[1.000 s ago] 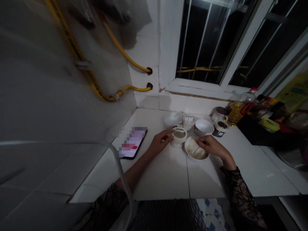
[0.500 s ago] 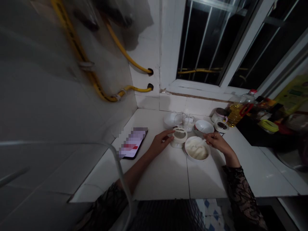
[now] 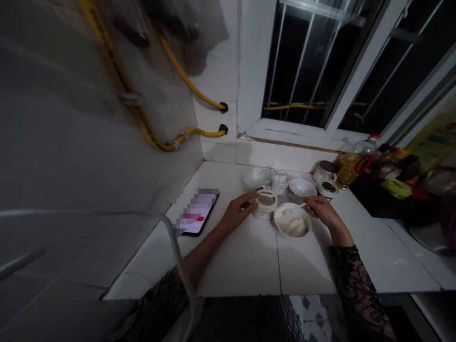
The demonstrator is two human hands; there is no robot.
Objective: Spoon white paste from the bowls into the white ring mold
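My left hand (image 3: 238,209) reaches in from the left, its fingers closed on the rim of a small white jar (image 3: 264,213) that stands on the counter. Right beside the jar is a white bowl (image 3: 292,236) holding a pale powder (image 3: 295,224) that looks like flour. In my right hand (image 3: 321,210) I pinch the handle of a light-coloured spoon (image 3: 298,206). The spoon slants down to the left into the bowl, its head hard to make out. Behind these sits another white bowl (image 3: 302,189) with a patterned outside.
A phone (image 3: 197,213) with a lit screen lies to the left. At the back are a clear bowl (image 3: 253,179) and a white lidded container (image 3: 280,183). An open jar (image 3: 327,187), an oil bottle (image 3: 348,168) and a black box (image 3: 372,197) stand to the right.
The spoon has shifted toward the back left of the bowl, and the powder's surface looks different. My left hand and the jar stay in place.
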